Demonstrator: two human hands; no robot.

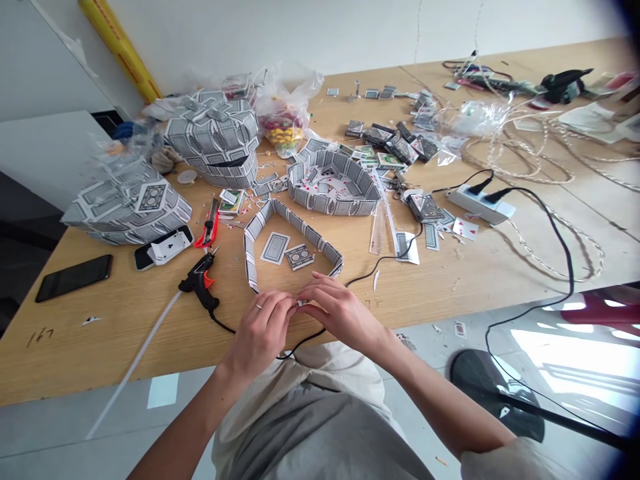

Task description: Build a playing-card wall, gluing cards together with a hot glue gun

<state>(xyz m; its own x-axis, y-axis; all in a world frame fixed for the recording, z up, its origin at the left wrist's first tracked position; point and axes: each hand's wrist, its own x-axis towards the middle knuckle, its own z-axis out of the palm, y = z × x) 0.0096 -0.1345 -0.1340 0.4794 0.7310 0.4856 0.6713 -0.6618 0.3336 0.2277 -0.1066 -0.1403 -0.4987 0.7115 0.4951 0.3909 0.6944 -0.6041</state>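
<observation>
A band of folded playing cards (309, 231) stands on edge on the table in an angular loop, its near side running in behind my fingers. My left hand (265, 323) is closed in a pinch at the band's near edge. Opposite it, fingertips almost touching, my right hand (340, 310) pinches the same near part. A small whitish bit shows between the fingertips; its exact shape is hidden. Inside the loop lie a loose playing card (275, 247) and a patterned card piece (299, 257). Left of the loop rests a black glue gun (200, 280) with an orange trigger.
Behind the loop stands a card-walled tray (333, 200). Card-covered boxes (215, 137) stand back left, near a red utility knife (209, 223) and a phone (74, 277). A ruler (381, 230), card packs (395, 143) and a power strip (480, 203) lie right; a black cable crosses the table.
</observation>
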